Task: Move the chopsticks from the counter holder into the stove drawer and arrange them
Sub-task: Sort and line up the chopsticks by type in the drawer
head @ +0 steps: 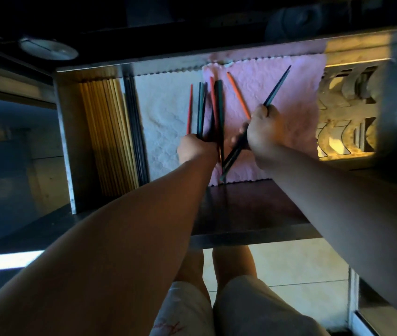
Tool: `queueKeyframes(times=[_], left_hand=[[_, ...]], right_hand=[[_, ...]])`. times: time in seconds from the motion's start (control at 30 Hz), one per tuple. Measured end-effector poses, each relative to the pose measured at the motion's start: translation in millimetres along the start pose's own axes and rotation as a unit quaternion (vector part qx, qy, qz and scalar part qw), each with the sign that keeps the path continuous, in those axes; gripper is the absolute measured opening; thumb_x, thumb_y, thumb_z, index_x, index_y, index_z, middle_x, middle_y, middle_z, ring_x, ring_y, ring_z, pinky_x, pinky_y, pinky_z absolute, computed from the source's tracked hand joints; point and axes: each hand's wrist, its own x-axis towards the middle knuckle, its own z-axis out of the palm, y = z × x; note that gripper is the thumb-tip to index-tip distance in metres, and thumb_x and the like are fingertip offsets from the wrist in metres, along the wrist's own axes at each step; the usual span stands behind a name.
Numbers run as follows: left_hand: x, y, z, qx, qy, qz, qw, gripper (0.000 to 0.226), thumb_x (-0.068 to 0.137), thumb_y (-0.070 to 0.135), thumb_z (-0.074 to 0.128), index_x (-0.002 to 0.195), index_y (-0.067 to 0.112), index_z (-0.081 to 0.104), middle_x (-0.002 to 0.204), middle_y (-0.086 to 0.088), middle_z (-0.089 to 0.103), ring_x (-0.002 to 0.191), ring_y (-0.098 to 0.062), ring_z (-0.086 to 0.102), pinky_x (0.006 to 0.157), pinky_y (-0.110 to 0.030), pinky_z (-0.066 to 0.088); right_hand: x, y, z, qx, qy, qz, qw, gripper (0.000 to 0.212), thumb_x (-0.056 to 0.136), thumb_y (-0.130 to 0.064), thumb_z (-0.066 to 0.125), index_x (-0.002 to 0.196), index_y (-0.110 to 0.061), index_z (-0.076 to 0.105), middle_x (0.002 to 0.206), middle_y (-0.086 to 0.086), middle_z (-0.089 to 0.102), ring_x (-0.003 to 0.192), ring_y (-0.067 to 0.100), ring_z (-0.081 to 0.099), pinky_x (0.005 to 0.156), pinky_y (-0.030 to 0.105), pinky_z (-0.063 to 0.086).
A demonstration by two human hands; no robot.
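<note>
In the drawer [66,132], the left hand [196,149] grips a bunch of red and teal chopsticks [202,105] where white cloth [166,112] meets pink cloth [289,112]. The right hand [264,129] grips tilted blue chopsticks [278,86] beside an orange chopstick [237,93] lying on the pink. Yellow chopsticks [107,132] line the left wall.

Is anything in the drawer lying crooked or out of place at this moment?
Yes. One orange chopstick lies slanted on the pink cloth, apart from the bunch that the left hand grips. The right hand grips dark chopsticks, also slanted. The yellow chopsticks at far left lie straight.
</note>
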Motion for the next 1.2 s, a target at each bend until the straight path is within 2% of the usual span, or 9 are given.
queueKeyframes(times=[0.07,0.17,0.33,0.53,0.67,0.77,0.87,1.1,1.2], left_hand=[[-1,-1,3,0.023,0.013,-0.009,1.000,0.033,0.071,0.031,0.074,0.095,0.009,0.069,0.088,-0.012,0.069,0.084,-0.030,0.067,0.060,-0.027,0.042],[-2,-1,7,0.045,0.017,-0.007,0.999,0.030,0.074,0.026,0.070,0.095,0.006,0.067,0.088,-0.013,0.068,0.087,-0.034,0.067,0.062,-0.029,0.043],[-8,4,8,0.019,0.030,0.000,0.999,0.030,0.080,0.025,0.057,0.099,0.005,0.067,0.094,-0.016,0.069,0.092,-0.036,0.065,0.073,-0.032,0.049],[-16,10,-4,-0.008,0.041,0.019,0.999,0.025,0.083,0.020,0.048,0.102,0.011,0.061,0.103,-0.015,0.066,0.098,-0.035,0.062,0.083,-0.033,0.049],[-13,6,-15,-0.003,0.066,0.020,0.998,0.024,0.090,0.024,0.045,0.104,0.010,0.058,0.101,-0.010,0.064,0.093,-0.032,0.062,0.072,-0.030,0.045],[-7,0,-22,0.023,0.082,0.029,0.996,0.028,0.096,0.028,0.043,0.108,0.008,0.059,0.102,-0.012,0.065,0.094,-0.032,0.061,0.070,-0.030,0.043],[-2,-6,-26,0.033,0.087,0.039,0.995,0.026,0.098,0.024,0.041,0.110,0.008,0.057,0.100,-0.009,0.063,0.090,-0.028,0.059,0.070,-0.031,0.042],[1,-13,-29,0.025,0.057,0.016,0.998,0.028,0.098,0.023,0.044,0.116,0.008,0.058,0.104,-0.009,0.061,0.101,-0.028,0.059,0.072,-0.028,0.037],[1,-12,-28,0.017,0.028,0.012,0.999,0.029,0.098,0.022,0.044,0.118,0.007,0.058,0.112,-0.013,0.064,0.105,-0.032,0.060,0.082,-0.032,0.047]], right_hand=[[2,1,-8,-0.001,-0.001,-0.003,1.000,0.026,0.099,-0.025,0.030,0.082,-0.010,0.043,0.060,0.012,0.047,0.041,0.024,0.047,0.049,0.040,0.052],[8,6,-14,-0.049,-0.002,-0.007,0.999,0.027,0.100,-0.028,0.036,0.089,-0.008,0.052,0.069,0.014,0.048,0.050,0.023,0.045,0.051,0.034,0.044],[12,12,-13,-0.021,-0.081,0.061,0.995,0.016,0.093,-0.006,0.047,0.079,-0.012,0.040,0.059,0.006,0.033,0.032,0.012,0.035,0.034,0.010,0.022],[23,20,-3,-0.087,-0.056,0.046,0.994,0.013,0.091,-0.017,0.051,0.078,-0.018,0.051,0.056,-0.002,0.037,0.050,0.014,0.038,0.051,0.022,0.033],[25,28,10,-0.122,-0.073,0.001,0.990,0.028,0.085,-0.011,0.060,0.063,-0.020,0.045,0.056,-0.001,0.045,0.049,0.014,0.043,0.042,0.014,0.036],[26,35,18,-0.186,-0.052,-0.034,0.981,0.009,0.081,-0.018,0.065,0.074,-0.018,0.059,0.069,0.003,0.058,0.065,0.019,0.056,0.060,0.024,0.041],[27,42,21,-0.247,-0.042,-0.084,0.964,0.009,0.078,-0.025,0.067,0.076,-0.017,0.063,0.070,0.002,0.060,0.067,0.018,0.057,0.060,0.023,0.036],[28,48,29,-0.333,-0.028,-0.112,0.936,0.028,0.071,-0.038,0.073,0.067,-0.017,0.054,0.063,-0.003,0.054,0.065,0.019,0.055,0.059,0.024,0.035],[28,45,32,-0.312,-0.041,-0.074,0.946,0.031,0.069,-0.036,0.071,0.059,-0.018,0.048,0.060,-0.005,0.053,0.067,0.021,0.060,0.059,0.025,0.038]])
